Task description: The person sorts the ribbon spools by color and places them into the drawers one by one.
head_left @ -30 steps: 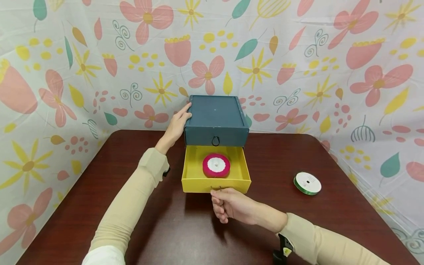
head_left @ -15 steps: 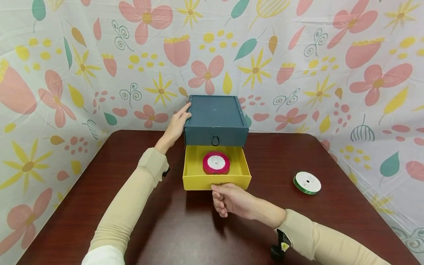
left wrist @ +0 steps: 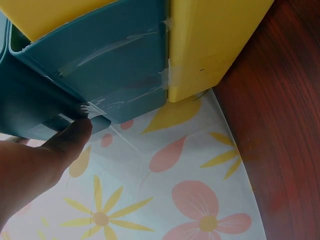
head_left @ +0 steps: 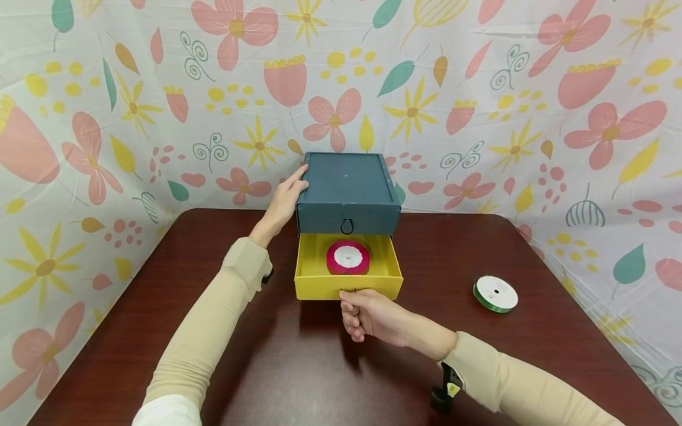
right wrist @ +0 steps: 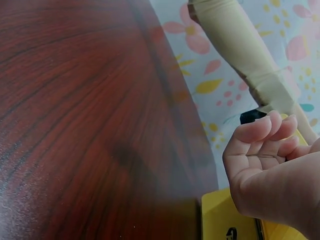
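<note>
A dark blue drawer box (head_left: 346, 177) stands at the back of the table, a small black loop (head_left: 347, 226) on its upper front. Below that front, a yellow drawer (head_left: 314, 288) is pulled out, holding a spool of magenta ribbon (head_left: 348, 257) with a white centre. My right hand (head_left: 373, 316) pinches the drawer's loop handle between thumb and finger, the other fingers curled beneath; the hand mostly covers the handle. My left hand (head_left: 285, 201) rests along the box's left upper edge. In the left wrist view, a thumb (left wrist: 72, 140) presses the blue side wall.
A spool of green ribbon (head_left: 495, 294) with a white face lies on the table's right side. Behind the dark red-brown table (head_left: 256, 367) hangs a flower-print cloth (head_left: 453, 118). Another yellow tier (left wrist: 205, 50) sits at the bottom of the stack in the left wrist view.
The yellow drawer has slid a little inward, carrying the magenta ribbon spool with it, and my right hand has followed. My left hand has stayed on the box.
</note>
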`<control>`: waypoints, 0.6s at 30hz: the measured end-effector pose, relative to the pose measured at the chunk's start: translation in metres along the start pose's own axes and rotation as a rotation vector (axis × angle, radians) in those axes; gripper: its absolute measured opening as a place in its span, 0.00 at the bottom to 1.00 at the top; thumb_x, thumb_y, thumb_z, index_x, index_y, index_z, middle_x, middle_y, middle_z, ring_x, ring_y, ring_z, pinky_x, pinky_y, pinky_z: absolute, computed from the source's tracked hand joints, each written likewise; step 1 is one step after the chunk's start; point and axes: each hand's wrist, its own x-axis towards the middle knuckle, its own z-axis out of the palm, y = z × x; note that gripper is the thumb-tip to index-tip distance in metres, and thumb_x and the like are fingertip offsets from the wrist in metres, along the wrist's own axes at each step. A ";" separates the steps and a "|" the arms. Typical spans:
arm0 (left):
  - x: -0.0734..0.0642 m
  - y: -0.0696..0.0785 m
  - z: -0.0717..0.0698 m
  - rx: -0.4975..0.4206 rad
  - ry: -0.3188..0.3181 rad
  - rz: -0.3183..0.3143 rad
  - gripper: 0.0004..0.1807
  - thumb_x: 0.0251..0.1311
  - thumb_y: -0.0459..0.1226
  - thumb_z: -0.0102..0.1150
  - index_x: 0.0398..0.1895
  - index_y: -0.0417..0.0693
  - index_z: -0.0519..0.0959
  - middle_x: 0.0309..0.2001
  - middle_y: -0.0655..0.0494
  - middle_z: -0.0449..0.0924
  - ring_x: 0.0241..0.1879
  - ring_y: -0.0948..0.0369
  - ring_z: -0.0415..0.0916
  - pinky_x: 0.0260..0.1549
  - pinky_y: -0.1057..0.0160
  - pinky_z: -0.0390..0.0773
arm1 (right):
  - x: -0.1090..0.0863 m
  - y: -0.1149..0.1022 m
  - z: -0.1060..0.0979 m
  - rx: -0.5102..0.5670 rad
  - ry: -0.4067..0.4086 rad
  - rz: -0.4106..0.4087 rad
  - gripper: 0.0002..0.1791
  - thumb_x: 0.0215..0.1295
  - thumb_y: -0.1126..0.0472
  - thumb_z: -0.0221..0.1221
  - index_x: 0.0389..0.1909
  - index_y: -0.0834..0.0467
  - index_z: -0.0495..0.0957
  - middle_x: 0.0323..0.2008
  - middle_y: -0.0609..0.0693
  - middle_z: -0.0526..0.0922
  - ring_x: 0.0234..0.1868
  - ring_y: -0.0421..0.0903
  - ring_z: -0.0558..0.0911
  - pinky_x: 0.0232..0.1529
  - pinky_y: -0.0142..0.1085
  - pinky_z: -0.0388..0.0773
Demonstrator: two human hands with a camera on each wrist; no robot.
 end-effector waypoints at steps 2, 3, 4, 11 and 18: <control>0.001 0.000 0.000 0.000 -0.001 -0.002 0.30 0.72 0.41 0.35 0.77 0.54 0.51 0.78 0.53 0.46 0.77 0.54 0.43 0.74 0.48 0.49 | 0.001 -0.001 0.000 -0.002 0.003 -0.002 0.21 0.77 0.52 0.40 0.21 0.56 0.62 0.16 0.45 0.66 0.19 0.41 0.69 0.25 0.31 0.69; 0.001 0.000 -0.001 0.003 -0.001 -0.003 0.30 0.72 0.41 0.35 0.77 0.55 0.51 0.78 0.53 0.46 0.77 0.54 0.43 0.74 0.48 0.49 | 0.002 -0.001 -0.001 -0.004 0.005 -0.004 0.21 0.77 0.52 0.40 0.21 0.56 0.62 0.16 0.45 0.66 0.19 0.41 0.69 0.25 0.31 0.69; 0.001 -0.001 -0.001 0.004 0.000 -0.005 0.30 0.72 0.42 0.35 0.77 0.55 0.51 0.78 0.53 0.46 0.77 0.54 0.44 0.74 0.48 0.49 | 0.003 -0.001 -0.001 -0.004 0.008 -0.005 0.22 0.77 0.52 0.40 0.21 0.56 0.62 0.16 0.45 0.66 0.19 0.41 0.68 0.25 0.31 0.69; 0.002 0.000 -0.001 0.012 0.002 -0.007 0.30 0.73 0.41 0.35 0.77 0.54 0.51 0.78 0.53 0.46 0.77 0.54 0.43 0.74 0.49 0.49 | 0.009 -0.005 -0.004 -0.003 0.027 -0.010 0.22 0.77 0.52 0.41 0.21 0.56 0.63 0.16 0.45 0.65 0.18 0.41 0.68 0.25 0.32 0.69; 0.002 0.000 0.000 0.008 0.003 -0.011 0.30 0.72 0.41 0.35 0.77 0.54 0.51 0.78 0.52 0.47 0.77 0.54 0.44 0.74 0.49 0.49 | 0.013 -0.006 -0.008 0.004 0.027 -0.009 0.22 0.77 0.51 0.41 0.21 0.55 0.63 0.16 0.45 0.66 0.19 0.41 0.69 0.26 0.32 0.70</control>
